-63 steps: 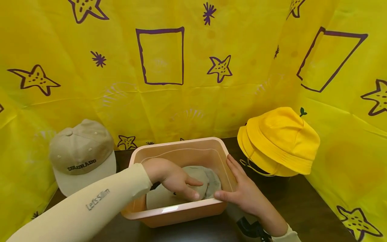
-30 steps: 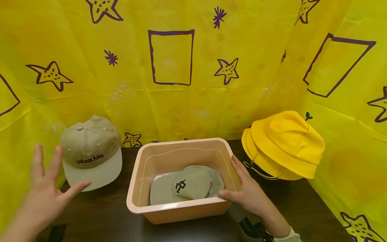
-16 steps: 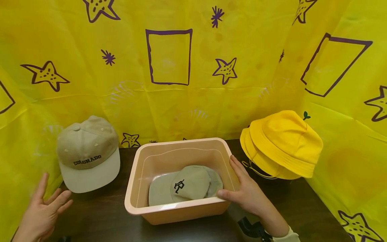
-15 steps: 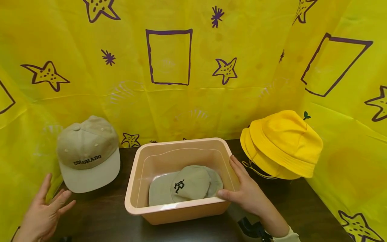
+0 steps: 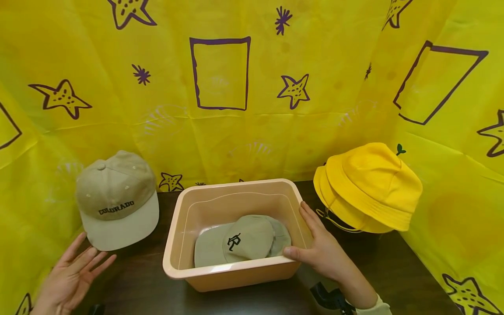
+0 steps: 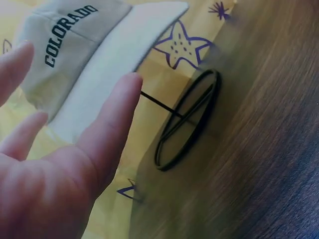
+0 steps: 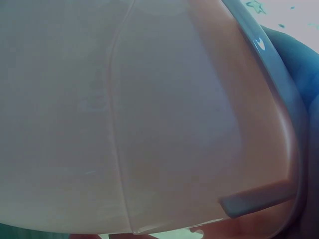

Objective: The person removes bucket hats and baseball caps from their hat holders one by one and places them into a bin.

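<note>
A beige COLORADO baseball cap [image 5: 116,201] sits on a black wire stand [image 6: 192,119], visible in the left wrist view. My left hand [image 5: 71,280] is just below its brim, palm turned up and fingers spread; whether a fingertip touches the brim I cannot tell. A peach plastic tub [image 5: 236,280] stands in the middle of the table. Inside lies a grey-green baseball cap [image 5: 252,238] with a black embroidered letter. At the tub's right front corner, my right hand [image 5: 319,251] holds the rim, thumb over the front edge and fingers along the right side.
Yellow bucket hats [image 5: 370,188], stacked and with a cord, stand at the back right. A yellow patterned cloth [image 5: 220,144] encloses the dark wooden table [image 5: 138,280] at the back and sides.
My left hand has come out of the tub, where it was over the grey-green cap, and moved left, then under the COLORADO cap's brim. My right hand has stayed on the tub.
</note>
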A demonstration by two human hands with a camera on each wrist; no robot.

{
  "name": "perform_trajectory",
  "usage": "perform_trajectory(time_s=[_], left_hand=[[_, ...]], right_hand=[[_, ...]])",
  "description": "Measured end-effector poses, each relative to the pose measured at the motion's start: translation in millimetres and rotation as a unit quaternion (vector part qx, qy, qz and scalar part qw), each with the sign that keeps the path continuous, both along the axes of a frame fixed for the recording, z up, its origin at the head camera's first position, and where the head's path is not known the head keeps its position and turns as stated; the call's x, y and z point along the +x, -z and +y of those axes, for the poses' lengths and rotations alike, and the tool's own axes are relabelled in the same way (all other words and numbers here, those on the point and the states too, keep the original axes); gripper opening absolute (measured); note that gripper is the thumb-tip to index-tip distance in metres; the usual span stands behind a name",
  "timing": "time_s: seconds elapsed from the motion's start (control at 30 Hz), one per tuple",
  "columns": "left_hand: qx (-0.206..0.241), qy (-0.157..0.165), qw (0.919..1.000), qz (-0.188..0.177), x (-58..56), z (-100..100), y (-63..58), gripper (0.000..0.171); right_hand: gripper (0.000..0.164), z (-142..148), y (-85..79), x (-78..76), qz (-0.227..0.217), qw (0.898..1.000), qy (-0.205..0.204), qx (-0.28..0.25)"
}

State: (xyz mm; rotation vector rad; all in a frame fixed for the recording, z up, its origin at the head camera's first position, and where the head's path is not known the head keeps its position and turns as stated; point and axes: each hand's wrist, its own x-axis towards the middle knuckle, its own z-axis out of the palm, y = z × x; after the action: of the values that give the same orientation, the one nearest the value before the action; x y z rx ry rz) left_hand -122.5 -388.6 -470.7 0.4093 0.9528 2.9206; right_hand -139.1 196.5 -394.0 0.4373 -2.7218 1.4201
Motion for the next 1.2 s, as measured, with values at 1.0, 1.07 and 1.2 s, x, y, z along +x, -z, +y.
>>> perform_trajectory(time_s=[1.0,1.07,1.2], left_hand=[[-0.012,-0.164,0.9828,-0.085,-2.0,21.0,-10.7,0.061],[-0.003,-0.188,0.9750,-0.118,-1.8,20.4,-13.1,0.055],[-0.009,-0.214,0.9644,-0.154,-0.2,19.2,-16.8,0.053]], right_hand=[[0.109,-1.4,-1.8,0.3,-0.006,1.000,0.006,-0.001],[0.109,-1.4,-1.7,0.4,-0.008,1.000,0.006,-0.002],[0.109,-1.3,-1.2,0.4,-0.009,1.000,0.006,-0.004]])
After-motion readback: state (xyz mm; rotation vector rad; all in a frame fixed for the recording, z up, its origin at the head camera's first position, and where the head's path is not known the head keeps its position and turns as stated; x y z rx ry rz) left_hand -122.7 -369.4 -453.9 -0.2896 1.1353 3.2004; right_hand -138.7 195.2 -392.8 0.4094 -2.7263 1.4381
